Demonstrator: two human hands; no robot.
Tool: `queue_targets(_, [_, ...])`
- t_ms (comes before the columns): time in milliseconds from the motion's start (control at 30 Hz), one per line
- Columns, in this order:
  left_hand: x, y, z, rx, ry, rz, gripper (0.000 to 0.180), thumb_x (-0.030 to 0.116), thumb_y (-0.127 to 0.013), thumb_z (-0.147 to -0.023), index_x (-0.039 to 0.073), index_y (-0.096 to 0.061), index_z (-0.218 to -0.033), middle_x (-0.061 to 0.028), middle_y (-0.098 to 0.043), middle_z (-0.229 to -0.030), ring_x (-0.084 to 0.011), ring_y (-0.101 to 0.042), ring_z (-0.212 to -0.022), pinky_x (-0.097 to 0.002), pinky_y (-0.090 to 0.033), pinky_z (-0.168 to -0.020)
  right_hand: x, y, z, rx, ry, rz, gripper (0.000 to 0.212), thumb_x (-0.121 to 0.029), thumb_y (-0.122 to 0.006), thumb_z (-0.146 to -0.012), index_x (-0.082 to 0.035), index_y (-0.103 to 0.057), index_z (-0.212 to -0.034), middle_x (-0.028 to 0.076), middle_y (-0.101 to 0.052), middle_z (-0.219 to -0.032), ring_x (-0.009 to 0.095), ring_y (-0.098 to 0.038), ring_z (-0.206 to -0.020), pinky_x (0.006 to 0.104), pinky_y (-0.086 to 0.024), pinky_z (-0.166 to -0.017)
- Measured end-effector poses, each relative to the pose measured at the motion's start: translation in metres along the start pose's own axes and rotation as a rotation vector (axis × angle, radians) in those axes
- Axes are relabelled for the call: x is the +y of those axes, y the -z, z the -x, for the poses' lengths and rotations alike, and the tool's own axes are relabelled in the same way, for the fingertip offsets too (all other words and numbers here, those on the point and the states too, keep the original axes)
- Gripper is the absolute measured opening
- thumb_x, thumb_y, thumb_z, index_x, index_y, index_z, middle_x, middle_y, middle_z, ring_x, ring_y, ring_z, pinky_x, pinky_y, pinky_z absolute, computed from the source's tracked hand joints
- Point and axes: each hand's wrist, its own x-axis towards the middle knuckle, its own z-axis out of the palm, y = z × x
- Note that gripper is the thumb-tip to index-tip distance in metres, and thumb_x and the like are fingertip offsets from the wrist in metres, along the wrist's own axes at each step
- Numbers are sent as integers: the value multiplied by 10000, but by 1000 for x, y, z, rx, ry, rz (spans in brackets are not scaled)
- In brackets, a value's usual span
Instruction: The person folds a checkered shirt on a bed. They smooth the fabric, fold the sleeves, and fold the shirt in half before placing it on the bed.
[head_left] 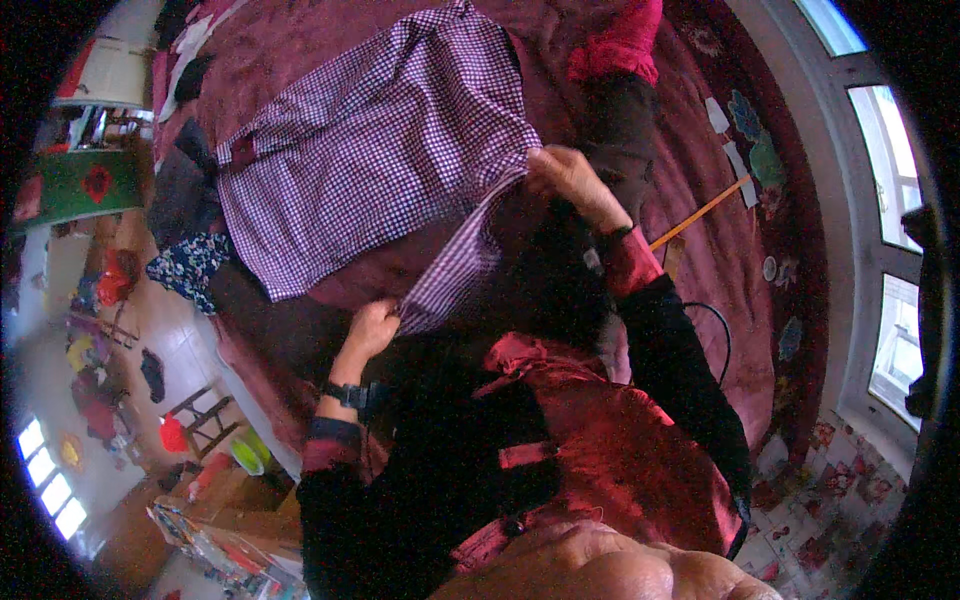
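Observation:
A purple-and-white checked garment (360, 150) lies spread in front of me, its surface creased. One narrow flap of it stretches taut between my hands. My left hand (372, 328) is closed on the lower end of this flap, and the wrist above carries a black watch (352, 395). Farther off and to the right, my right hand (568, 180) pinches the flap's other end, where it meets the larger piece. The fingertips of both hands are partly hidden by the cloth.
The garment rests on a maroon bedspread (690, 330). A yellow strip (702, 211) and white pieces (738, 170) lie at right. Dark floral cloth (190, 268) sits left, by the bed's edge. My leg with a bright pink frilled covering (620, 50) stretches away at upper right.

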Motion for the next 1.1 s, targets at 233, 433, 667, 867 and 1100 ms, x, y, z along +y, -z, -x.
queue_targets(233, [4,-1,34,-28,93,-44,282,146,-531,-803,7,-653,-1015,-222,-673,-911,-364,-650,-854,-428,-500,-793,2,41,-79,171,22,-219,184,-210,-615,-931,-31,-631,-969,44,-645,-807,130,-628,-710,273,-506,-600])
queue_targets(433, [5,16,87,-168,162,168,219,78,-525,-809,-41,-630,-960,-100,-658,-814,-169,-594,-755,-337,-487,-718,26,21,-133,244,-161,212,279,-223,-662,-884,-11,-695,-1062,45,-660,-837,152,-601,-728,322,-491,-634])
queue_targets(667, [15,23,115,-203,411,403,227,8,-503,-794,-70,-638,-959,31,-632,-869,-107,-569,-768,-281,-472,-701,52,22,-163,60,329,518,208,-198,-680,-806,-6,-710,-879,99,-698,-814,194,-640,-734,347,-500,-661])
queue_targets(867, [24,23,118,-129,357,471,231,16,-497,-810,-61,-640,-975,16,-622,-845,-104,-558,-758,-275,-458,-688,35,34,-133,378,-26,190,220,-205,-686,-790,-18,-713,-902,124,-713,-857,238,-680,-794,358,-530,-725])
queue_targets(1100, [15,12,122,-88,256,334,210,54,-498,-839,-37,-624,-981,-16,-607,-782,-109,-542,-721,-279,-457,-659,12,24,-114,438,-31,620,337,-254,-638,-803,-11,-680,-1033,242,-687,-1035,425,-661,-967,492,-533,-836])
